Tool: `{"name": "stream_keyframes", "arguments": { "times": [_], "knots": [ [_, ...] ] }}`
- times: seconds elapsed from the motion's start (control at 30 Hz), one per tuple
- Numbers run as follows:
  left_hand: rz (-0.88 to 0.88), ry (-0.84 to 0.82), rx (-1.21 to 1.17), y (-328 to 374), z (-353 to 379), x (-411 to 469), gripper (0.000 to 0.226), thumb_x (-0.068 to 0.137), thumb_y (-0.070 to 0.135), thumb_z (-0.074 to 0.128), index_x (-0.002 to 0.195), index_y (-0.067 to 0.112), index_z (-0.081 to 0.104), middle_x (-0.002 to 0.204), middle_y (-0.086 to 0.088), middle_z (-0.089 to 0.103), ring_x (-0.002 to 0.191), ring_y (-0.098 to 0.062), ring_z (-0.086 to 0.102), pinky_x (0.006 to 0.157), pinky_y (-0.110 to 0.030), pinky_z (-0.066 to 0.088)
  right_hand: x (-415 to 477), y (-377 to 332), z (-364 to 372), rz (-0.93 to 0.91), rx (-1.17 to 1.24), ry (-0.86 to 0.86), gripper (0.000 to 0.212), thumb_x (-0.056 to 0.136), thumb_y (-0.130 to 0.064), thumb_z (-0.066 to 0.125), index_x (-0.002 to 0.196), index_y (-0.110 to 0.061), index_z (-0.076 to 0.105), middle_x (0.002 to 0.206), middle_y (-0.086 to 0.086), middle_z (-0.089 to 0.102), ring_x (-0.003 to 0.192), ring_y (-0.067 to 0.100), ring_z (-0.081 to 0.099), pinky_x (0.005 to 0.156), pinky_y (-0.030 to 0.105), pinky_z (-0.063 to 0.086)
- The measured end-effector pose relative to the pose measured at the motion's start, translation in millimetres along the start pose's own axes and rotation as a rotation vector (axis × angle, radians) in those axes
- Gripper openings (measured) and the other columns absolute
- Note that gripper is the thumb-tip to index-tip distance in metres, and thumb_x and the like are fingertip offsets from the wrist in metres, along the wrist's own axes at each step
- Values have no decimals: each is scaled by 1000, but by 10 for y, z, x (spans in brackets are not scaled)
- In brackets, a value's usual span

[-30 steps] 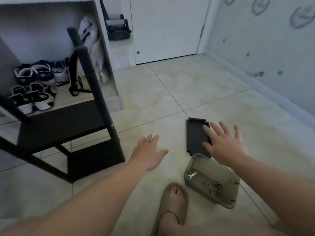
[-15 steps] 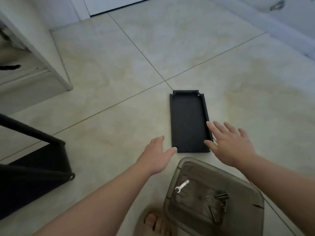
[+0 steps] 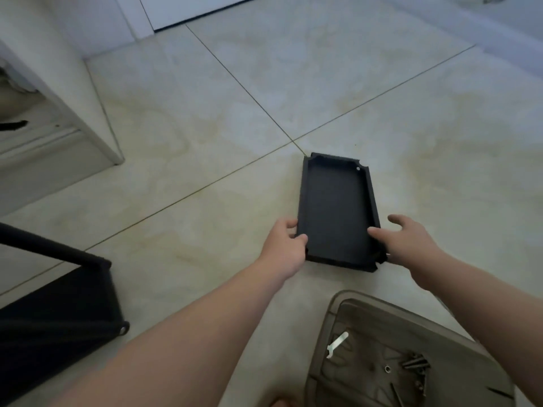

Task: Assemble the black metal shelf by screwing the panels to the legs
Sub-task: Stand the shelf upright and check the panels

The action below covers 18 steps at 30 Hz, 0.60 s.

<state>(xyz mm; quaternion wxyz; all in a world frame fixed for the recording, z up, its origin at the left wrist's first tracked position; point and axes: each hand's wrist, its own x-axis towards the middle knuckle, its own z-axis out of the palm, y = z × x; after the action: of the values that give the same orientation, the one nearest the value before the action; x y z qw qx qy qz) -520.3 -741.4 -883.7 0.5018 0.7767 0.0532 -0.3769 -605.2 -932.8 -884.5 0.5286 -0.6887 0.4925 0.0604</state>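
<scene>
A black metal panel [image 3: 338, 212] with raised rims lies hollow side up on the tiled floor. My left hand [image 3: 286, 245] grips its near left rim, thumb over the edge. My right hand [image 3: 408, 239] holds the near right rim, thumb inside the panel and fingers outside. The partly built black shelf [image 3: 58, 304] lies at the lower left, with one leg [image 3: 44, 248] running across its top edge.
A brown plastic tray [image 3: 367, 312] at the lower right holds a small silver wrench [image 3: 338, 345] and several dark screws [image 3: 414, 365]. A white cabinet [image 3: 58, 92] stands at the left. A white door [image 3: 188, 7] and wall are at the back.
Both hands went from hovering open above the panel's near end to gripping its two side rims. The camera has tilted further down and closer.
</scene>
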Motion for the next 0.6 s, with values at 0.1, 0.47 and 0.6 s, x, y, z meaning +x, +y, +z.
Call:
{"name": "stream_keyframes", "arguments": {
  "times": [0.1,0.47,0.6],
  "knots": [
    [-23,-21,-62,329,-376,-304,23,102,10,48,123,15,54,103,-7,66,90,-24,63,71,-29,53,-343,-294,-75,55,183,-68,58,95,-5,68,147,-1,42,121,24,60,91,34,66,73,41,58],
    [149,11,-122,1180,-1735,-2831,26,102,5,42,120,18,55,96,-4,63,86,-24,63,73,-31,52,-2789,-1428,-510,-146,396,-357,16,99,-11,60,105,3,66,82,11,75,61,24,73,49,27,56],
    [260,59,-129,1293,-2202,-3858,33,101,5,43,129,19,54,101,-4,66,85,-21,65,75,-31,53,-3844,-1700,-640,-289,361,-442,22,100,-13,57,111,4,66,91,13,77,73,28,75,61,34,61]
  ]
}}
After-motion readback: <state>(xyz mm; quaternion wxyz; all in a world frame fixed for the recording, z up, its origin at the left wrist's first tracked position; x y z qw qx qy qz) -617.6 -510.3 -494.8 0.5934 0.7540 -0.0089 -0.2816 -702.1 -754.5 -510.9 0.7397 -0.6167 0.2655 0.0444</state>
